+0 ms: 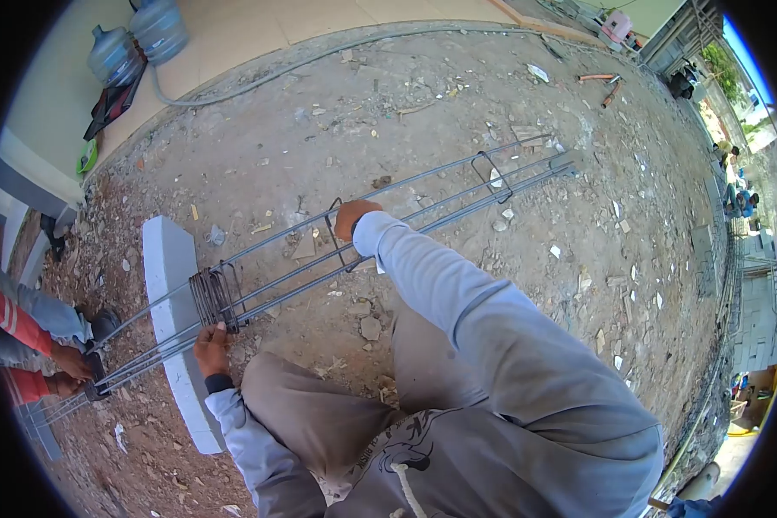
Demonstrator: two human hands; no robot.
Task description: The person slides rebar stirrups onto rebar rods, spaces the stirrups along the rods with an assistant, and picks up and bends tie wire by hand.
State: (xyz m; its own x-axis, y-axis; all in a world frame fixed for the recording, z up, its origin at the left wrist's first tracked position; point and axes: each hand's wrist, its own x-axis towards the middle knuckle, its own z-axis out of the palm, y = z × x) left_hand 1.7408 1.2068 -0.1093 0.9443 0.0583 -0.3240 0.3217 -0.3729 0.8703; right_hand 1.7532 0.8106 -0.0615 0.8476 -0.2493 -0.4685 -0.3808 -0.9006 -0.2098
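Note:
Long parallel steel bars (293, 278) run from lower left to upper right, resting across a white block (180, 345). My right hand (356, 219) is closed round the upper bar beside a square wire stirrup (334, 238). My left hand (211, 349) is closed at the lower edge of a bunch of stirrups (211, 298) stacked around the bars next to the block. Another single stirrup (492, 178) stands around the bars near their far end. My left fingertips touch the bunch.
At the left, a co-worker's hands (71, 369) hold the bars' near end. Water jugs (115, 56) stand at the upper left by a hose (259, 79). Orange pipe pieces (611, 88) lie at the upper right, and debris is scattered over the dirt ground (457, 112).

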